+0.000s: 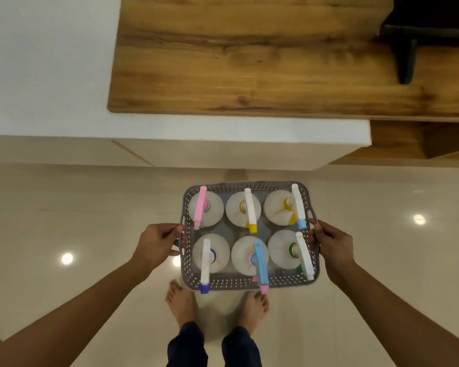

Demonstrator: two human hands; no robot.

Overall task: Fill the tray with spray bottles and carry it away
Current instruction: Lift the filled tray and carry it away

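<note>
1. At the bottom of the view, two bare feet [182, 300] stand on the glossy cream floor [64, 287], dark trouser legs [186, 345] above them.
2. Over the feet, the grey perforated tray [223, 283] is held up in the air, clear of the floor, level between both arms.
3. The left hand [155, 246] closes its grip on the tray's left handle; the right hand [331, 242] grasps the right handle, fingers curled over the rim.
4. Six spray bottles [249, 209] stand upright in the tray in two rows of three, filling it. Their trigger heads are pink, white and blue; the collar colours are partly blurred, perhaps yellow and green on the right.
5. Beyond the tray stands a white worktop [223, 128], well apart from it.
6. Farthest, a wooden surface [249, 56] lies behind the white one.
</note>
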